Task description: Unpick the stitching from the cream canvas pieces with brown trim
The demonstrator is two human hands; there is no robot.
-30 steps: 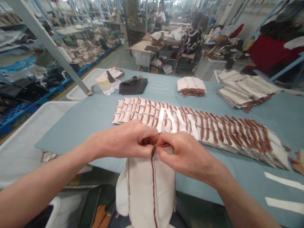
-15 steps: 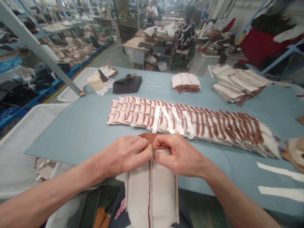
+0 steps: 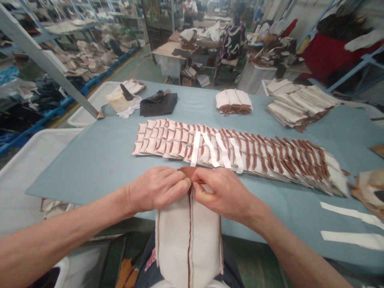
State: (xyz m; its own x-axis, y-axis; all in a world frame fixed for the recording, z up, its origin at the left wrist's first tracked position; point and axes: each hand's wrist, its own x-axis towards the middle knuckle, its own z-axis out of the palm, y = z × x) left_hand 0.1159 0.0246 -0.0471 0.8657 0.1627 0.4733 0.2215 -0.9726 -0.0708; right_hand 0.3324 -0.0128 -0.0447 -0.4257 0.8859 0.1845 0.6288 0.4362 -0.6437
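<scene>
My left hand [image 3: 157,189] and my right hand [image 3: 222,191] meet at the top of a cream fabric piece with a brown seam [image 3: 189,236] that hangs over the near edge of the table toward my lap. Both hands pinch its brown upper edge, fingers closed, thumbs nearly touching. Just beyond them lies a long overlapping row of cream and brown pieces [image 3: 240,154] with several white strips [image 3: 214,148] across its middle.
The blue-grey table [image 3: 102,156] carries a small stack [image 3: 234,102], a larger pile [image 3: 300,106] at back right, a dark piece [image 3: 158,105], and white strips [image 3: 351,224] at right. White trays [image 3: 30,168] stand left. A seated person [image 3: 235,42] works behind.
My hands and the fabric piece have shifted slightly down and toward the table edge; the pinch at the brown top edge stays. The view has tilted a little.
</scene>
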